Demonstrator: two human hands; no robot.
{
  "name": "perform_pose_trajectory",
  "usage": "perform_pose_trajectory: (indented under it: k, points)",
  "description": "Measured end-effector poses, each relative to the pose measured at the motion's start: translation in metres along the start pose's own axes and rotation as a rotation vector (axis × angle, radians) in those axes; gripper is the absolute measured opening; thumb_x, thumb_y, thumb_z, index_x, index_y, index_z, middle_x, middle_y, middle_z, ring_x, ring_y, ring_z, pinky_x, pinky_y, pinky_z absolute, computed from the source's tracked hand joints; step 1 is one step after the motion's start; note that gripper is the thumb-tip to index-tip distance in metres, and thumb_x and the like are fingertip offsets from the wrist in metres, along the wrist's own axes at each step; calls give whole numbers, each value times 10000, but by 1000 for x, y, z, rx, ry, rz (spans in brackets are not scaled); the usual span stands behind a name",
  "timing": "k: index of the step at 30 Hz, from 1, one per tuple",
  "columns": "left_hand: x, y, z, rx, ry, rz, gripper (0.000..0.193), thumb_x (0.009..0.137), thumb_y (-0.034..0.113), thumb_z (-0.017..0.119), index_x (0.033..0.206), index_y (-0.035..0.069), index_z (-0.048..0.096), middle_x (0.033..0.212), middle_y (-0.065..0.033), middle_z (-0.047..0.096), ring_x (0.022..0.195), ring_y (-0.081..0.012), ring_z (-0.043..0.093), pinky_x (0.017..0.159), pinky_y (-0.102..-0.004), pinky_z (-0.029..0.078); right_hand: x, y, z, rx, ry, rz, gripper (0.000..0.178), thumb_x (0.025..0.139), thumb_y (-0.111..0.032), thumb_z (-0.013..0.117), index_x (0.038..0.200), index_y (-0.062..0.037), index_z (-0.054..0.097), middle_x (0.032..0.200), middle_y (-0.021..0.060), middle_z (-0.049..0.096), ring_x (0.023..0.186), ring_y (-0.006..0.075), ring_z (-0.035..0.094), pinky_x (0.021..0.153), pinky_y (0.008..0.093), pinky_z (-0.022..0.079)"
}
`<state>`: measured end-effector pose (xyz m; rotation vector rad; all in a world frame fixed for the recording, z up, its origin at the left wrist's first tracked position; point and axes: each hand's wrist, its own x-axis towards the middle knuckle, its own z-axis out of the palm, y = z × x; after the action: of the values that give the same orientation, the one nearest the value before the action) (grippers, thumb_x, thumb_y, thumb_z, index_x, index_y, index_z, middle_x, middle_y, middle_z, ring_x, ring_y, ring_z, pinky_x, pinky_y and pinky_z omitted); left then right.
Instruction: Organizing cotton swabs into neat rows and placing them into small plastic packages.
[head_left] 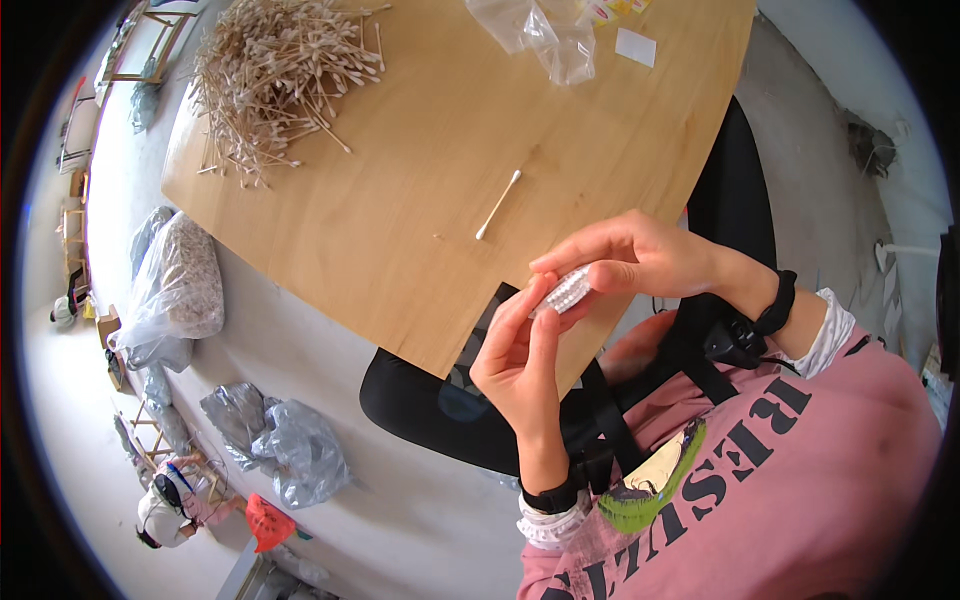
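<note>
Swabs, packed side by side in a bundle [570,290], sit between the two hands, just over the table's near edge. The left hand [525,365] is curled narrow around the bundle's lower left, its thumb near the white tips; the right hand [640,255] arches over the other end, thumb and fingers closed in on it. Whether anything wraps the bundle, I cannot tell.

If the left hand slackened, or one side were squeezed harder, the bundle could fan out and shed swabs. With the edge so near, some might well drop to the lap or floor. A knock from an elbow seems a lesser risk.

Across the pale wooden table [400,210], from the left: a loose heap [275,85] of swabs lying every way, one lone swab [498,205] aslant on bare wood, a crumpled clear bag [570,50] at the far side, and a white card [636,48] beside it.

In the room, to the left, another person [165,510] bends low near a red bag [268,523]; a full clear sack [190,285] and grey bags [300,450] lie on the pale floor [270,350]. A black chair [400,410] shows under the table, and a light wall [890,70] stands at right.
</note>
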<state>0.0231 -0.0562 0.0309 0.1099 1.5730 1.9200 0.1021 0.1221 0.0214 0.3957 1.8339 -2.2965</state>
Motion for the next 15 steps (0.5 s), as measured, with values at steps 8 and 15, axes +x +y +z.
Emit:
perform_pose_trajectory:
  k: [8, 15]
  points:
    - [-14, 2, 7, 608, 145, 421, 124, 818, -28, 761, 939, -1, 764, 949, -94, 751, 790, -125, 655, 593, -215, 456, -1, -5, 5, 12, -67, 40, 691, 942, -560, 612, 1347, 0, 603, 1288, 135, 656, 1209, 210, 606, 1032, 351, 467]
    - [-8, -2, -20, 433, -135, 295, 287, 763, -91, 773, 1034, -6, 737, 1017, -116, 721, 893, -167, 669, 706, -257, 508, 1, -7, 9, 216, -169, 76, 500, 926, -168, 729, 1368, 2, 567, 1310, 145, 636, 1203, 209, 616, 1013, 346, 502]
